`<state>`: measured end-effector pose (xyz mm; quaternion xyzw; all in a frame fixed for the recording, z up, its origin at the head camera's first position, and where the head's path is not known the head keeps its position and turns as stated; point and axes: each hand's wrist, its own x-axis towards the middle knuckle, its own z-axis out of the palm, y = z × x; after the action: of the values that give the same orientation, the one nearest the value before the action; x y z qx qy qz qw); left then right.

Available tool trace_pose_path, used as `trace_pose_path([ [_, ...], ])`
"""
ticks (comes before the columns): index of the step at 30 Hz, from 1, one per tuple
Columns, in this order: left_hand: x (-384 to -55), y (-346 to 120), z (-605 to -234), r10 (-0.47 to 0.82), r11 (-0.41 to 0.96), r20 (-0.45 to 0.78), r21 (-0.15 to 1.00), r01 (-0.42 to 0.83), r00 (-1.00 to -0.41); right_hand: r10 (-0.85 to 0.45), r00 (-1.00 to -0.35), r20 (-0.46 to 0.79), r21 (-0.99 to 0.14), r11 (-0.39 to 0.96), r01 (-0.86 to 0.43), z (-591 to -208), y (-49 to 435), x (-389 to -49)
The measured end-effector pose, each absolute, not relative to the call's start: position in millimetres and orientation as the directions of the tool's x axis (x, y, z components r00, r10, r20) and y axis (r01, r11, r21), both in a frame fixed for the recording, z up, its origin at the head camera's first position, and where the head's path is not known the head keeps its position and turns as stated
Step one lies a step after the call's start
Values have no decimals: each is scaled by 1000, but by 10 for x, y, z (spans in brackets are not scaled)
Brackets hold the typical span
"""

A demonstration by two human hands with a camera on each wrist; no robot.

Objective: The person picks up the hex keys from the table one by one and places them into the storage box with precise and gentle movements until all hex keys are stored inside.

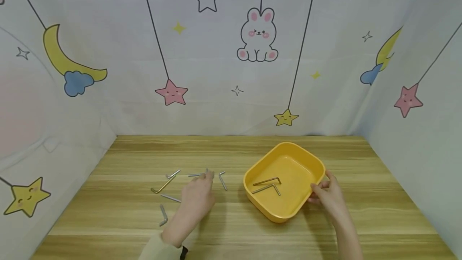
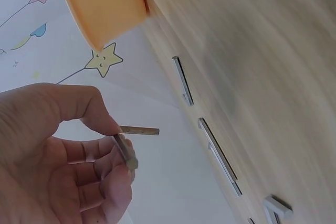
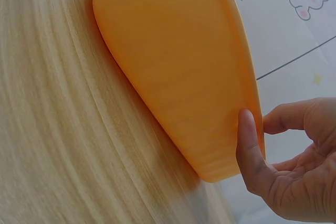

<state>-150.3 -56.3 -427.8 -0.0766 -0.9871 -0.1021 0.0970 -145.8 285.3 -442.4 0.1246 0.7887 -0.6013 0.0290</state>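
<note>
In the head view my left hand (image 1: 197, 193) is above the left part of the table. Its thumb and fingertips pinch a bent metal hex key (image 2: 126, 153), clear of the tabletop in the left wrist view. My right hand (image 1: 329, 196) grips the near right rim of a yellow box (image 1: 249, 171), thumb on one side of the wall and fingers on the other. The box stands on the table, with two hex keys inside: one bent key (image 1: 267, 181) and another (image 1: 265, 189) just below it.
More hex keys lie loose around my left hand: a brassy one (image 1: 164, 184), a silver one (image 1: 163, 215) nearer me, and another (image 1: 223, 181) between hand and box. White printed cloth (image 1: 216, 119) walls the wooden table (image 1: 252, 240) at the back and sides.
</note>
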Motion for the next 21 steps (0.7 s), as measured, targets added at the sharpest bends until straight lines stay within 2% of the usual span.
trace_pose_path([
  [5, -1484, -533, -4256, 166, 956, 253, 198, 219, -953, 158, -968, -194, -941, 248, 229, -4426, 2856, -1464],
  [10, -1476, -487, -4236, 218, 950, 289, 157, 271, -932, 158, -969, -190, -942, 250, 225, -4418, 2853, -1461],
  [21, -1474, -382, -4239, 339, 892, 401, 151, 426, -851, 154, -970, -187, -943, 250, 221, -4432, 2858, -1461],
])
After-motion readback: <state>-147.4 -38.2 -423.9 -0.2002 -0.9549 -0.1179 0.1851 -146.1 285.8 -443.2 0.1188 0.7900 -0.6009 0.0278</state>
